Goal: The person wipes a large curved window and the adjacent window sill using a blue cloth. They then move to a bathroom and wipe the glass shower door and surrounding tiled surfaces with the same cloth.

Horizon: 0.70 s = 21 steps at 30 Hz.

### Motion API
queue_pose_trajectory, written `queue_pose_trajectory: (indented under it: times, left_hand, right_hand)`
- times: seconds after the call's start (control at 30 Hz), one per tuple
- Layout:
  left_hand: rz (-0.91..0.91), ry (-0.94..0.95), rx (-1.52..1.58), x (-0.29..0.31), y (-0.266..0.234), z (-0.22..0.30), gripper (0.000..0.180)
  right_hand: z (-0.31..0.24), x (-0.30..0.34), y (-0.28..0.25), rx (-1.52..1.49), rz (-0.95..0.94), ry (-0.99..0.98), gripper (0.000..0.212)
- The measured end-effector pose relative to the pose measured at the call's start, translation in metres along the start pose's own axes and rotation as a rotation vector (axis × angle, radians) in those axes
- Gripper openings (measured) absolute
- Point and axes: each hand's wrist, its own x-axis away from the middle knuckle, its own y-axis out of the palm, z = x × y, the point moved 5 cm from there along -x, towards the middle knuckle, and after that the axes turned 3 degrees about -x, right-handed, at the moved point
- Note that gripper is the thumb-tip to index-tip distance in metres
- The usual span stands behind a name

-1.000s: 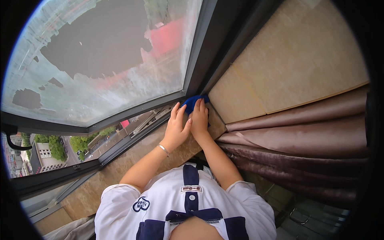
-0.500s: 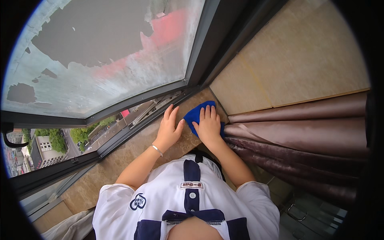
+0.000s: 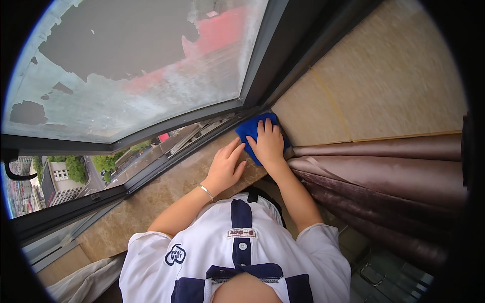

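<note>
Head camera: from my remote seat I see the right hand [image 3: 269, 144] lying palm down and nearly flat on a blue cloth [image 3: 248, 130], its fingers a little apart and the thumb held out to the side. The cloth is at the far right corner of the brown stone sill [image 3: 187, 177], between the dark window frame [image 3: 262, 83] and the pale tiled panel [image 3: 374, 86]. The left hand [image 3: 226, 169] is just beside it, loosely spread with fingers slightly bent; its fingertips come right up to the cloth's left edge, and I can't tell whether they touch. A silver bracelet [image 3: 205, 192] circles the left wrist.

The writing I can find is on the white shirt [image 3: 202, 252]: dark lettering inside a heart-shaped emblem [image 3: 175, 254], upside down to me, and reddish characters on a small pale patch [image 3: 242, 233] across the navy placket [image 3: 242, 214], above a white button [image 3: 243, 246].
</note>
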Motion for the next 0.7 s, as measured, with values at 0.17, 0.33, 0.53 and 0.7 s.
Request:
queue_pose_trajectory:
  times: [0.17, 0.33, 0.53, 0.7]
  left_hand:
    - [-0.033, -0.009, -0.192, -0.009, 0.025, -0.004, 0.046]
    - [-0.258, 0.181, -0.270, -0.016, 0.051, 0.024, 0.052]
    - [-0.286, 0.104, -0.374, -0.029, 0.056, 0.042, 0.071]
    - [-0.116, 0.063, -0.424, -0.046, 0.086, 0.046, 0.077]
  right_hand:
    - [-0.016, 0.045, -0.004, -0.155, -0.085, -0.110, 0.053]
    - [0.037, 0.056, -0.026, -0.057, -0.077, -0.021, 0.031]
    - [0.079, 0.047, -0.068, -0.591, 0.086, 0.149, 0.016]
    - [0.088, 0.042, -0.069, -0.499, 0.149, 0.002, 0.015]
